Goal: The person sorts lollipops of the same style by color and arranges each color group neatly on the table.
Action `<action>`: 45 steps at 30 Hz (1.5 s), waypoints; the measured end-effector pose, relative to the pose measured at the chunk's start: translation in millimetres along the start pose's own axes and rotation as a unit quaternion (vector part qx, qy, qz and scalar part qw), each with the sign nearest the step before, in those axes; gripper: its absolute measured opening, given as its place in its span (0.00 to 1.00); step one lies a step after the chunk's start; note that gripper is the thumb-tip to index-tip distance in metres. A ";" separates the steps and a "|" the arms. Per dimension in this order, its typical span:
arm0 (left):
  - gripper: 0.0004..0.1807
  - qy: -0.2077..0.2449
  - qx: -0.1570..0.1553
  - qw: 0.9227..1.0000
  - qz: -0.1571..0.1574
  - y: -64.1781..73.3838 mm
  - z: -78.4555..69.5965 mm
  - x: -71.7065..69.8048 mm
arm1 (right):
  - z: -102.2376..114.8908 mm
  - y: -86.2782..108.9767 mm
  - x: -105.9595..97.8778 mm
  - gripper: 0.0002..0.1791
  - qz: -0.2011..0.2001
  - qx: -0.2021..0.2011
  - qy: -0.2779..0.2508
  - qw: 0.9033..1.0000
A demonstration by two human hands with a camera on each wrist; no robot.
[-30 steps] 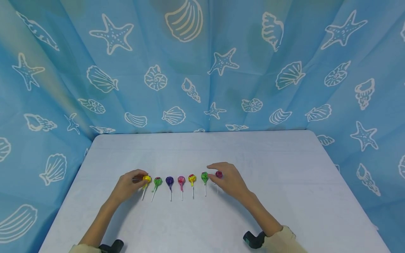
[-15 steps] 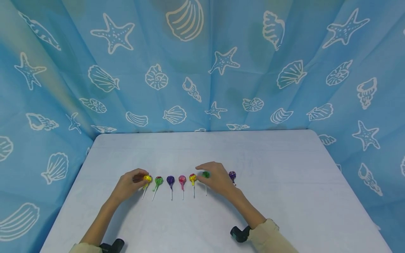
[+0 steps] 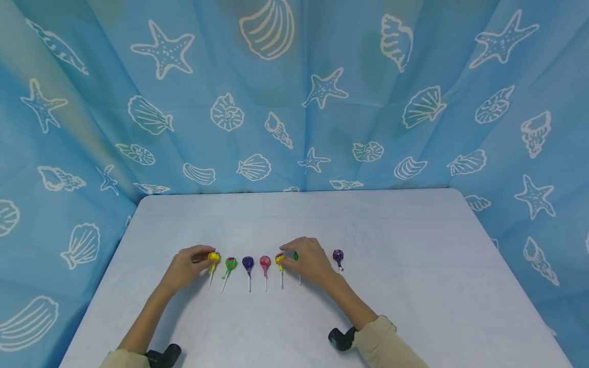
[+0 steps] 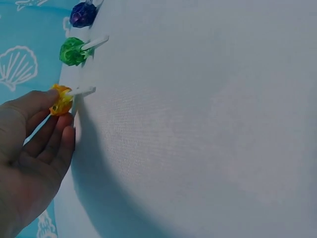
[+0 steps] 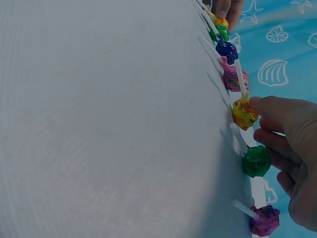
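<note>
My left hand (image 3: 184,268) pinches the yellow lollipop (image 4: 62,100) at the left end of a row, its white stick pointing toward me. Thumb and forefinger of my right hand (image 3: 309,259) are at the head of a second yellow lollipop (image 5: 244,114), farther right in the row. Between the hands lie a green lollipop (image 3: 231,263), a dark purple lollipop (image 3: 248,262) and a pink lollipop (image 3: 265,261). Another green lollipop (image 5: 256,161) sits under my right hand's curled fingers, mostly hidden in the head view.
A purple lollipop (image 3: 338,255) lies at the row's right end, beyond my right hand. The white-covered table (image 3: 294,322) reaches back to a blue curtain (image 3: 294,128) with shell and starfish prints. Black wrist devices (image 3: 341,338) are worn on both arms.
My right hand has moved left along the row, from beside the end purple lollipop past the green one to the yellow one. The left hand has stayed at its yellow lollipop.
</note>
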State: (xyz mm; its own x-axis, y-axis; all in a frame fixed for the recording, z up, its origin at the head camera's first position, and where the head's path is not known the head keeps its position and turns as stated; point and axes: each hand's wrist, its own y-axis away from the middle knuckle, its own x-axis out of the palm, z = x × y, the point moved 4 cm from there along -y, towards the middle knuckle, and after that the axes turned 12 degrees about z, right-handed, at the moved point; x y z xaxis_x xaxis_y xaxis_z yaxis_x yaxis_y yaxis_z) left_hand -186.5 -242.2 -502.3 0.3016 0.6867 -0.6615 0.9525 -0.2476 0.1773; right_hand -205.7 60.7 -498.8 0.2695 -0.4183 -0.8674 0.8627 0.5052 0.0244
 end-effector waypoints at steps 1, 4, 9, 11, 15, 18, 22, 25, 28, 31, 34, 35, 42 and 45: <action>0.17 0.005 0.002 1.000 0.000 -2.0 1.0 -0.4 | -0.4 0.1 0.4 0.17 -0.001 0.002 0.001 1.000; 0.18 0.030 -0.004 1.000 0.000 -10.2 5.1 -1.1 | -1.3 0.0 2.0 0.16 0.001 0.007 0.011 1.000; 0.19 0.062 -0.012 0.998 -0.002 -27.1 8.3 -1.7 | -0.3 -1.1 3.5 0.16 0.007 -0.008 0.023 1.000; 0.18 0.064 -0.008 0.998 0.002 -34.3 6.8 -1.2 | 0.4 -1.2 3.6 0.15 0.007 -0.013 0.025 1.000; 0.18 0.060 -0.005 0.998 0.008 -49.2 0.5 0.5 | 0.5 -1.6 4.0 0.15 0.005 -0.019 0.029 0.999; 0.18 0.054 -0.011 0.998 0.006 -59.9 -6.5 0.8 | 0.8 -2.1 3.8 0.14 0.004 -0.021 0.032 0.999; 0.18 0.054 -0.018 0.998 0.006 -72.2 -13.7 -0.7 | 1.5 -2.3 4.1 0.14 0.008 -0.019 0.032 0.999; 0.18 0.064 -0.026 0.998 0.007 -80.7 -13.5 -1.6 | 1.3 -2.5 5.8 0.14 0.009 -0.017 0.028 0.999; 0.19 0.082 -0.036 0.996 0.006 -89.7 -9.2 -2.0 | 0.2 -2.7 7.6 0.14 0.005 -0.013 0.027 1.000; 0.19 0.091 -0.047 0.995 0.003 -98.1 -4.3 -2.7 | -0.2 -1.8 7.8 0.14 0.001 -0.007 0.025 1.000; 0.20 0.081 -0.055 0.995 -0.003 -104.1 -3.5 -3.7 | 0.3 -1.0 7.7 0.14 -0.003 0.002 0.025 1.000; 0.19 0.078 -0.058 0.995 -0.006 -105.3 -3.7 -4.1 | 0.6 -1.0 7.7 0.14 -0.004 0.002 0.024 1.000; 0.20 0.077 -0.071 0.994 -0.016 -107.2 -5.4 -4.9 | 3.0 -1.2 4.5 0.14 -0.006 0.004 0.003 1.000; 0.20 0.079 -0.071 0.994 -0.015 -107.4 -5.8 -5.5 | 2.3 -2.2 -0.2 0.15 -0.008 0.011 -0.025 1.000</action>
State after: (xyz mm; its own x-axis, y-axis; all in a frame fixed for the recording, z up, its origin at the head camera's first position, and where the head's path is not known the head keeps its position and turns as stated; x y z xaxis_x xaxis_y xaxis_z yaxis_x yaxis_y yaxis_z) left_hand -290.2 -215.4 -513.5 0.2658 0.7937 -0.5472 0.9540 -0.1350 0.2677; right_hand -206.6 57.9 -497.5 0.2763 -0.4639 -0.8417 0.8764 0.4810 0.0226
